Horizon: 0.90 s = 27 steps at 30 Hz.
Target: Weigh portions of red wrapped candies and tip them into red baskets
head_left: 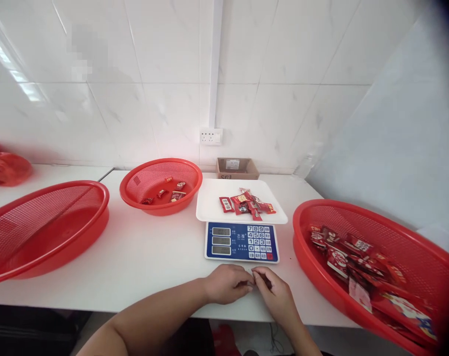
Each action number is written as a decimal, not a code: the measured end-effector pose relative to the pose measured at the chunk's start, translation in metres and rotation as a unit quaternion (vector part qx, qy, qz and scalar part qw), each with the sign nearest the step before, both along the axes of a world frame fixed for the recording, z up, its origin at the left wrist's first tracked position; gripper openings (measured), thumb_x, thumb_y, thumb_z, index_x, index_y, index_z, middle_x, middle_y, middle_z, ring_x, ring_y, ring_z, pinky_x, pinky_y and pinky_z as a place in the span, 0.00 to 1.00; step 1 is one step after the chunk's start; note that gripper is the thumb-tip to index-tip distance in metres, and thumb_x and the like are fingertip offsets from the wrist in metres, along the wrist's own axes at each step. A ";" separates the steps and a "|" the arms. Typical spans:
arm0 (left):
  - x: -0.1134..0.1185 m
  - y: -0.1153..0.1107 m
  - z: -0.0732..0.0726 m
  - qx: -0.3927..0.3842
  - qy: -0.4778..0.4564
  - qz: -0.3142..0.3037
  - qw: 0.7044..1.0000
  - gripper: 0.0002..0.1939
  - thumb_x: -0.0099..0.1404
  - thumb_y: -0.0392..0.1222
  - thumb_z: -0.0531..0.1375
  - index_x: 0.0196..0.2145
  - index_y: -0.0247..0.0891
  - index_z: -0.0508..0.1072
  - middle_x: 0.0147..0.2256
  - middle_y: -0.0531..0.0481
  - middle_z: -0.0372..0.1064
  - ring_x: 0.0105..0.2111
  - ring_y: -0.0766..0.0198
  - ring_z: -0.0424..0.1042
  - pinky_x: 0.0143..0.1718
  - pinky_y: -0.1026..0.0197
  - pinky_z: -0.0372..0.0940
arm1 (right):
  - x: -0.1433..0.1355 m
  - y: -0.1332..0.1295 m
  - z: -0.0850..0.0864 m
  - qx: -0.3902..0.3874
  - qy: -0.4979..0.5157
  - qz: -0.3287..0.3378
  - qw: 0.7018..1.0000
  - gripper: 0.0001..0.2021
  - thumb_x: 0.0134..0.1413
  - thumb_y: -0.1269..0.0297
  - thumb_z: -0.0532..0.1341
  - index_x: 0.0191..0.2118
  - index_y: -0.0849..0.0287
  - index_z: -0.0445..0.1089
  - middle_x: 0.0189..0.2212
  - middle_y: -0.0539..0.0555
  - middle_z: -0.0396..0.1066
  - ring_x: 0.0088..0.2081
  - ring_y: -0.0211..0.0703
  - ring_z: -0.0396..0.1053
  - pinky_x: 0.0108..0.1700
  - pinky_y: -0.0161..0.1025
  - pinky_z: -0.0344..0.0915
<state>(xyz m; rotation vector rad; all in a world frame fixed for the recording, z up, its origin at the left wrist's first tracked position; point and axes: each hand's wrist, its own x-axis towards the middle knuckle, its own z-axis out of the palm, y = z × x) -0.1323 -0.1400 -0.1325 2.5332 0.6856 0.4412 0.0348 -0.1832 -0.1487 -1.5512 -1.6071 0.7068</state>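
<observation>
My left hand (229, 284) and my right hand (274, 290) meet at the fingertips just in front of the scale's keypad. Both have curled, closed fingers; whatever is in them, if anything, is hidden. Directly ahead stands a digital scale with a blue panel (241, 241) and small grey displays. On its white tray (213, 213) lies a loose pile of red snack packets (242, 199). To my right, a large red plastic basket (308, 248) holds many red and dark wrapped packets (337, 261) and a larger colourful bag (404, 311).
A round red basket (161, 164) with several small packets stands behind on the left. Another red basket (104, 207) is at far left. A small cardboard box (237, 173) sits by the wall, below a socket (211, 136). Red plastic bags (9, 168) lie at the left edge.
</observation>
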 end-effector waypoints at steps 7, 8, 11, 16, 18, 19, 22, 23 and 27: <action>0.001 -0.006 0.002 0.022 0.013 0.007 1.000 0.06 0.63 0.36 0.54 0.37 0.39 0.70 0.32 0.51 0.69 0.33 0.64 0.69 0.35 0.67 0.60 | 0.003 -0.001 -0.002 0.010 0.007 0.006 1.000 0.12 0.52 0.57 0.52 0.32 0.57 0.69 0.30 0.53 0.73 0.32 0.42 0.70 0.35 0.35 0.66; 0.001 -0.007 0.003 0.024 0.010 0.002 1.000 0.07 0.63 0.36 0.53 0.37 0.39 0.70 0.32 0.51 0.70 0.33 0.64 0.69 0.35 0.67 0.60 | 0.003 -0.001 -0.002 0.012 0.009 0.007 1.000 0.12 0.52 0.57 0.52 0.32 0.57 0.69 0.30 0.54 0.73 0.32 0.42 0.70 0.35 0.35 0.67; 0.000 -0.007 0.012 0.037 -0.022 -0.010 0.999 0.10 0.65 0.38 0.50 0.41 0.39 0.69 0.33 0.50 0.70 0.34 0.64 0.69 0.37 0.67 0.61 | 0.004 -0.003 0.000 0.014 0.022 0.010 1.000 0.12 0.51 0.57 0.53 0.32 0.58 0.70 0.30 0.54 0.74 0.32 0.43 0.71 0.36 0.36 0.67; -0.005 0.013 0.044 0.120 -0.098 0.068 0.986 0.12 0.67 0.40 0.48 0.42 0.39 0.68 0.37 0.48 0.70 0.37 0.64 0.68 0.40 0.65 0.62 | 0.005 -0.005 0.004 0.008 0.063 0.012 0.998 0.14 0.50 0.53 0.54 0.32 0.58 0.71 0.29 0.54 0.74 0.31 0.43 0.70 0.34 0.35 0.67; -0.014 0.030 0.059 0.168 -0.065 0.154 0.972 0.12 0.67 0.42 0.49 0.42 0.40 0.69 0.38 0.49 0.70 0.39 0.64 0.68 0.42 0.65 0.62 | 0.006 -0.005 0.004 0.008 0.071 0.010 0.997 0.15 0.50 0.52 0.54 0.31 0.58 0.71 0.28 0.53 0.74 0.30 0.43 0.70 0.33 0.35 0.67; -0.022 0.039 0.066 0.189 -0.037 0.205 0.960 0.12 0.67 0.43 0.49 0.43 0.41 0.68 0.39 0.49 0.70 0.41 0.64 0.67 0.44 0.64 0.61 | 0.006 -0.006 0.003 0.008 0.073 0.011 0.997 0.15 0.50 0.52 0.54 0.31 0.58 0.71 0.28 0.53 0.73 0.30 0.43 0.70 0.33 0.34 0.67; -0.058 0.068 0.085 0.215 0.010 0.334 0.918 0.15 0.67 0.44 0.47 0.48 0.40 0.65 0.47 0.46 0.64 0.49 0.59 0.61 0.51 0.57 0.55 | 0.008 -0.006 0.000 0.001 0.082 0.011 0.997 0.15 0.49 0.52 0.55 0.31 0.58 0.71 0.28 0.53 0.73 0.30 0.42 0.70 0.33 0.34 0.67; -0.074 0.077 0.091 0.216 0.024 0.375 0.901 0.16 0.67 0.45 0.47 0.50 0.40 0.63 0.50 0.44 0.61 0.52 0.56 0.58 0.53 0.54 0.52 | 0.009 -0.006 0.000 -0.001 0.086 0.013 0.996 0.15 0.49 0.52 0.55 0.32 0.58 0.71 0.28 0.53 0.73 0.30 0.42 0.70 0.33 0.34 0.67; -0.151 0.104 0.110 0.180 0.104 0.547 0.811 0.24 0.64 0.46 0.52 0.55 0.35 0.56 0.57 0.37 0.48 0.58 0.45 0.44 0.55 0.42 0.41 | 0.010 -0.007 -0.001 -0.008 0.107 0.014 0.994 0.15 0.48 0.52 0.55 0.31 0.58 0.71 0.27 0.52 0.73 0.29 0.42 0.70 0.32 0.33 0.67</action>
